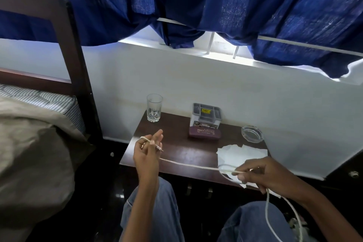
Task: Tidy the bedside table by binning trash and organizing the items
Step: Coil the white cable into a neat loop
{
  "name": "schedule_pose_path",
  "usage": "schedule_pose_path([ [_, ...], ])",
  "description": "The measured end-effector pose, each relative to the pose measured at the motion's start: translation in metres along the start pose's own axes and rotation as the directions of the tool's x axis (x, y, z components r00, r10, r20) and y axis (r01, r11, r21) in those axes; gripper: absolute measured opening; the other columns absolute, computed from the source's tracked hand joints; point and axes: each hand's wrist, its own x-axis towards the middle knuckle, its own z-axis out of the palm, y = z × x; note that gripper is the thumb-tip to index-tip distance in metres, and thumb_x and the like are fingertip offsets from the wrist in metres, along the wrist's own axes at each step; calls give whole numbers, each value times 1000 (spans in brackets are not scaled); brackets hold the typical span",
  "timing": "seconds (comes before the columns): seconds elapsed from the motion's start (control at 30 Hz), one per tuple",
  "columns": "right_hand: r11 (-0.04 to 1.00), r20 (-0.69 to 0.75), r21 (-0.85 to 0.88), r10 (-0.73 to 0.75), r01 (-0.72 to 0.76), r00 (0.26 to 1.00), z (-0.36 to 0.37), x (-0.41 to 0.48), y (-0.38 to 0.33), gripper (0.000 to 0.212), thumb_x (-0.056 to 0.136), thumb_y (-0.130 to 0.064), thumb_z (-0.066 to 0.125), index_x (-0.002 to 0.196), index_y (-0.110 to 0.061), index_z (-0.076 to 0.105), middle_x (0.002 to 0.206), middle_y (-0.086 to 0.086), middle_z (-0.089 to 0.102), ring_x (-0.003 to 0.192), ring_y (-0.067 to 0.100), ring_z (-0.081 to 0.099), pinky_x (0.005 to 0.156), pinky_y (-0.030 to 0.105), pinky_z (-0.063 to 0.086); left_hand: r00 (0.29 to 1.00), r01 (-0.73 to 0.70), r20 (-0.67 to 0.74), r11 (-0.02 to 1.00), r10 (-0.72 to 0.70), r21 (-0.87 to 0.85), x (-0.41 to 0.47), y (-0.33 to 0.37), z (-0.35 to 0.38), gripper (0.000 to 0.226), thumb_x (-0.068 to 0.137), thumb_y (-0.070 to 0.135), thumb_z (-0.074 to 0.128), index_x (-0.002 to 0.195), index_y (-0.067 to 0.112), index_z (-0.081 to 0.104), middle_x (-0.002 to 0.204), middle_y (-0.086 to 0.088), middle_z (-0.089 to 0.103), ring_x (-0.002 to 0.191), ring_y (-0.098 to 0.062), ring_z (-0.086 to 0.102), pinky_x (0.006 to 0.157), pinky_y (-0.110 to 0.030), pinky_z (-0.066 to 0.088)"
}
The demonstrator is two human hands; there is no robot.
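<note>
- Cable [196, 165], white, hangs stretched in the air in front of the maroon case [205, 133], running between the two hands. Past the right hand it drops toward the floor, below and right of the case.
- Left hand [147, 153], front-left of the case, has its grip closed on the plug end, with a turn of cable over a finger. Right hand [255, 173], front-right of the case, pinches the cable between thumb and fingers.
- This looks like coiling. I'd judge it goes best with even loops laid onto the left hand, the right grip loose enough to let the cable slide, and no sharp bend at the plug.
- The far end on the floor is too blurred to make out, so draw it up gently in case it snags.
- Crumpled paper [241, 154] lies front-right of the case and the ashtray [251, 133] just right of it. A swinging cable could drag either.
- Glass [154, 108] stands back-left of the case. The bare surface [176, 151] front-left of the case offers room for the coil.
</note>
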Motion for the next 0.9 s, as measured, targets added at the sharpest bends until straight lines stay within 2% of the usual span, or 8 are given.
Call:
schedule_pose_path([
  [0.17,994,-196,27,-94,101,976,1,4,-3,15,82,-3,66,80,-15,75,64,-6,65,40,9,45,48,17,40,972,-213,181,881,149,422,-4,-13,3,20,95,-1,41,89,16,48,96,2,72,77,3,63,70,-15,46],
  [0.27,983,-359,26,-161,182,919,-1,8,-8,17,80,-1,66,77,-16,74,55,-10,59,43,11,47,55,17,43,915,-201,403,833,-29,516,-11,-18,7,30,95,-4,39,89,23,51,87,4,69,77,-2,65,68,-13,48],
  [0.33,973,-463,40,-185,229,867,-5,10,-11,16,79,1,67,77,-15,73,50,-6,54,42,11,46,54,14,44,816,-108,526,830,-240,547,-18,-16,11,29,95,-8,36,96,15,54,84,-1,68,73,-7,66,65,-11,48],
  [0.4,966,-509,25,-208,256,835,-11,13,-15,10,79,0,68,79,-9,73,48,-6,53,42,10,45,56,16,45,684,-62,606,795,-406,603,-23,-11,15,28,95,-9,34,103,9,54,81,-1,69,67,-2,65,65,-10,47],
  [0.5,967,-541,42,-188,250,820,-15,15,-20,6,82,-2,66,80,-4,71,46,-10,53,39,5,43,47,11,38,503,2,669,775,-547,632,-29,-2,19,30,96,-4,35,108,7,60,76,3,70,65,-8,62,70,-20,50],
  [0.6,971,-566,100,-122,216,815,-16,15,-22,6,82,-4,66,83,1,69,39,-11,52,30,2,39,36,6,28,401,62,690,770,-602,635,-37,6,25,34,93,6,36,105,11,67,69,1,62,60,-9,54,63,-18,45],
  [0.77,972,-581,143,-72,189,811,-17,20,-16,10,82,-6,67,82,4,69,38,-9,50,31,2,37,38,7,29,347,233,763,838,-545,493,-46,14,32,34,89,25,36,90,11,67,54,7,36,50,-7,33,54,-19,33],
  [0.9,978,-523,139,-62,157,850,-17,21,-7,7,80,-5,70,75,0,69,43,-8,52,35,6,41,40,11,34,499,454,731,859,-465,236,-38,15,31,16,84,21,45,80,8,54,51,8,28,42,-4,26,44,-17,27],
])
